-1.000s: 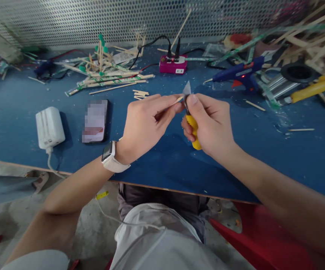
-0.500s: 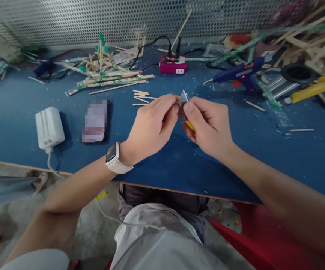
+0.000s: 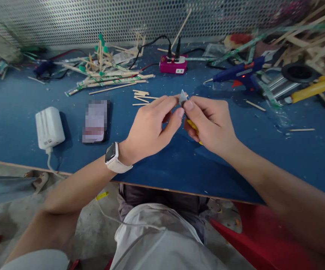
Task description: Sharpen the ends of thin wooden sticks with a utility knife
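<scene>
My right hand [image 3: 210, 125] is closed round a yellow utility knife [image 3: 193, 126], whose grey blade [image 3: 182, 97] sticks up between my two thumbs. My left hand [image 3: 151, 127], with a white watch on the wrist, pinches a thin wooden stick pressed against the blade; the stick is hidden by my fingers. Both hands are held together just above the blue table [image 3: 162, 157], near its middle.
A phone [image 3: 95, 120] and a white charger [image 3: 49, 127] lie to the left. Short cut sticks [image 3: 141, 96] lie beyond my hands. Further back are a heap of sticks [image 3: 106, 71], a pink power strip [image 3: 173, 64], a blue glue gun [image 3: 237, 74] and a yellow tool [image 3: 311, 90].
My hands have come closer together and dropped slightly. The stick end that showed between thumb and blade a second ago is now covered by my fingers.
</scene>
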Demonstrator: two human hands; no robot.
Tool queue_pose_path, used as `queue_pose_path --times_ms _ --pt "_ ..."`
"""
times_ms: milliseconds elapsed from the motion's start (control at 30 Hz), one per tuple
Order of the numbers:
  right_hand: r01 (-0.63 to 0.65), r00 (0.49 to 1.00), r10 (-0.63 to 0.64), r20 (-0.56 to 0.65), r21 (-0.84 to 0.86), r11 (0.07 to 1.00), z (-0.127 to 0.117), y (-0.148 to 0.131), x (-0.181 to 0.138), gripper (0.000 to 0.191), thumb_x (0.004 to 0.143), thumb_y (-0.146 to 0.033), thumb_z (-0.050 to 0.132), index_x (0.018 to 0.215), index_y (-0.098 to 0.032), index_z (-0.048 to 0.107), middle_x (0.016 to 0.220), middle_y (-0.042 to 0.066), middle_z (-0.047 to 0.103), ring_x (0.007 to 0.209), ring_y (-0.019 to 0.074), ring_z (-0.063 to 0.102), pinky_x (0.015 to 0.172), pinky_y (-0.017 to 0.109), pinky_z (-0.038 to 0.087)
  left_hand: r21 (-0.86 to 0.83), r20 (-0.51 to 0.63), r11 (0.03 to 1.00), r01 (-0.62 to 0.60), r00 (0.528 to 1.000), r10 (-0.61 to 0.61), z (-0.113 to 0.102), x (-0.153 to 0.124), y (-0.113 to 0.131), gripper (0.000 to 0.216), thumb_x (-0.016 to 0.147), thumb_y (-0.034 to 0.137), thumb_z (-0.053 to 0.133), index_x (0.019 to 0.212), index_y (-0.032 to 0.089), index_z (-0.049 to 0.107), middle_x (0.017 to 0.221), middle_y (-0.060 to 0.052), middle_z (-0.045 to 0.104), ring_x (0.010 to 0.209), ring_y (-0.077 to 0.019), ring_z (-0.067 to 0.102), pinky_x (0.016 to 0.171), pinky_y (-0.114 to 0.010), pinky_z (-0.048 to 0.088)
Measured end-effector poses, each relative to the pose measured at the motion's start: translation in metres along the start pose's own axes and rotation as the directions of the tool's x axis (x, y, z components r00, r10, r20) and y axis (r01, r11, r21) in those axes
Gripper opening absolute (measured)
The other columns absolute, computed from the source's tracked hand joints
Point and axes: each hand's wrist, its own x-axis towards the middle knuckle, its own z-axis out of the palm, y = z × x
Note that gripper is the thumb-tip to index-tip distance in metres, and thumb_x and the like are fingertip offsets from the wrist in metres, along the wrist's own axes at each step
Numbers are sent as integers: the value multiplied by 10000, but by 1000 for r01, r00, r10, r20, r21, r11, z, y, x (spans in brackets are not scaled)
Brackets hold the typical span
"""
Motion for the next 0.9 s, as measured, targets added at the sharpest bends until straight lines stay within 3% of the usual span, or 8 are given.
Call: queue_pose_path --times_ms 267,533,700,900 --pt "-48 999 49 -3 65 997 -2 0 1 499 1062 -590 662 724 -233 577 495 -51 483 392 102 431 387 298 288 7 -2 1000 -12 1000 12 -1 2 -1 293 1144 413 500 1118 226 725 838 -40 673 819 -172 682 773 -313 542" --pt "-71 997 71 7 90 993 -3 -1 2 517 1029 -632 688 714 -235 582 508 -49 468 399 104 434 373 294 283 -52 9 999 10 1000 -9 -7 4 -1 461 1068 653 509 1057 261 753 774 -36 635 734 -184 636 702 -339 519" --pt "-21 999 19 50 57 998 -8 -3 4 510 1041 -612 684 711 -232 599 521 -51 453 410 98 426 385 298 273 -98 30 992 81 996 -78 -6 3 4 425 1119 568 477 1032 241 734 805 -33 645 740 -169 622 712 -337 510" --pt "-12 998 10 62 34 999 -10 0 5 535 1045 -624 670 698 -228 572 534 -48 449 422 95 424 402 301 278 -107 14 991 76 997 -75 -2 3 2 435 1124 550 497 939 219 711 763 -19 630 704 -143 582 686 -310 494"
